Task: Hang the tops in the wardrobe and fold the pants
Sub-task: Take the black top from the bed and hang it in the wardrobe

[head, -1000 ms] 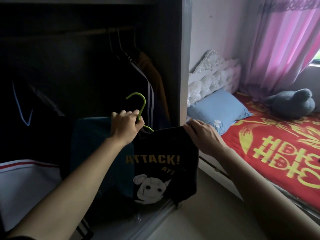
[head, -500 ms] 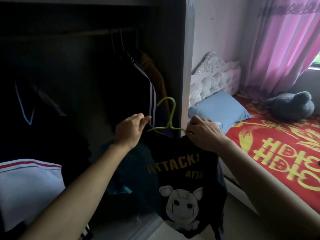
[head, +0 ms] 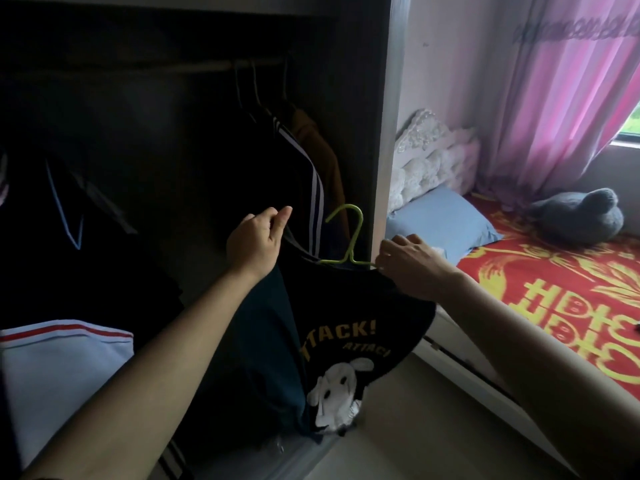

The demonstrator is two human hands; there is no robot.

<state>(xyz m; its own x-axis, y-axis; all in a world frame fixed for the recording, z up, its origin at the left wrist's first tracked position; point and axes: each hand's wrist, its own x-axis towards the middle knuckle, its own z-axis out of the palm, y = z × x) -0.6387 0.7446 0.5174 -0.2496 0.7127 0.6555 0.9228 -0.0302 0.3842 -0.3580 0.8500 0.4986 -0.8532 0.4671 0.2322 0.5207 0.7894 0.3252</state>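
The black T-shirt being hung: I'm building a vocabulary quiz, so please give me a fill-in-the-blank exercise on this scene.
1. The black printed T-shirt sits on a thin wire hanger coloured ____.
2. The left hand and right hand both pinch the T-shirt; the one nearer the blue pillow is the ____.
3. The grey plush toy lies on the red bedspread near a ____ curtain.
4. Inside the dark wardrobe, the pale rail does not yet carry the hanger's ____.
Missing words: green; right; pink; hook.
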